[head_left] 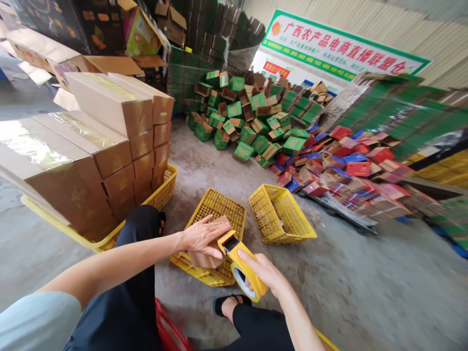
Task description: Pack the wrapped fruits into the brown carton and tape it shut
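My left hand [202, 236] lies flat with fingers stretched over a small brown cardboard box [204, 258], pressing on its top. My right hand [263, 273] is wrapped round a yellow tape dispenser [239, 265] with a roll of clear tape. The dispenser's head touches the box's right edge beside my left fingers. The box rests over an upturned yellow plastic crate [219, 209]. My knees in black trousers frame the scene below.
A second yellow crate [280, 214] sits to the right. Taped brown cartons [98, 146] are stacked in a yellow crate at left. Piles of green boxes [252, 117] and red and blue boxes [351, 170] cover the concrete floor behind. A red object [168, 331] lies by my legs.
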